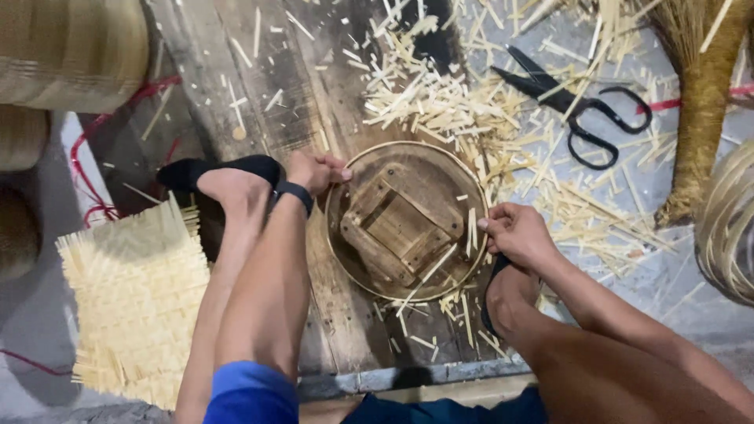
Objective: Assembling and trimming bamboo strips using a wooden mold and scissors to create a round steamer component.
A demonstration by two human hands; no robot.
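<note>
A round bamboo hoop (408,147) lies on a dark wooden board around a square wooden block (402,225). My left hand (317,170) grips the hoop's left rim, a dark band on its wrist. On the opposite side, my right hand (514,233) pinches the rim. My two feet in dark sandals rest at either side of the hoop.
A woven bamboo mat (133,302) lies at the left. Black scissors (577,106) sit at the upper right among many cut bamboo slivers (440,102). Woven baskets (71,51) stand at the far left, coiled strips (726,224) at the right edge, a fibre bundle (699,102) beside them.
</note>
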